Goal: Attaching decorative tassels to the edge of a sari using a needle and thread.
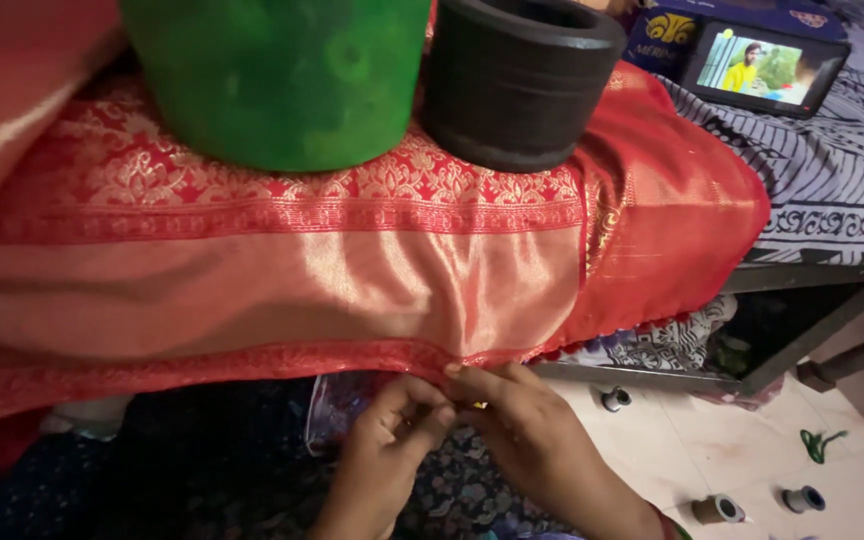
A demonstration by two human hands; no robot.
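A red and gold brocade cloth point(282, 270) hangs over the edge of a bed, its lower hem running across the frame. Both hands meet at that hem near the bottom centre. My left hand point(387, 440) has its fingers curled and pinched at the hem's edge. Touching it fingertip to fingertip, my right hand point(527, 425) pinches the same spot. Something small and yellowish shows between the fingertips; what it is cannot be told.
A green tub point(282, 80) and a black round stone vessel point(517, 80) weigh the cloth down on the bed. A phone point(764, 65) playing video lies at the top right on a patterned sheet point(832, 170). Thread spools point(720, 508) and a green thread scrap point(817, 443) lie on the tiled floor.
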